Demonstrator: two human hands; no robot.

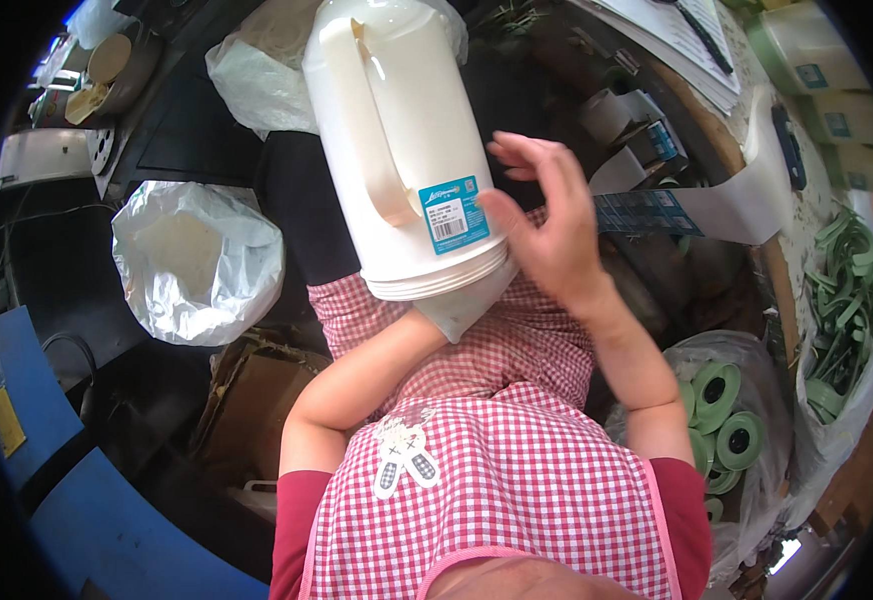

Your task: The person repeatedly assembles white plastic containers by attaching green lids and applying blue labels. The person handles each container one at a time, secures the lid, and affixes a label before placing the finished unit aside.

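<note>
A white plastic jug [412, 130] with a long side handle lies tilted over my lap, its ridged round end toward me. On its side, near that end, is a blue and white label [454, 215]. My left forearm reaches under this end; a pale glove or cloth [467, 305] covers the wrist, and the jug hides the fingers of my left hand. Beside the label is my right hand [549, 225], slightly blurred, its fingers spread and holding nothing. The right thumb comes close to the label's edge; whether it touches cannot be told.
A strip of labels [692, 210] stretches from the right-hand bench. Green rolls [727, 430] sit in a clear bag below, near a bag of green strips [842, 320]. At left stands a white bag-lined bin [197, 262], with blue panels [127, 530] nearer me.
</note>
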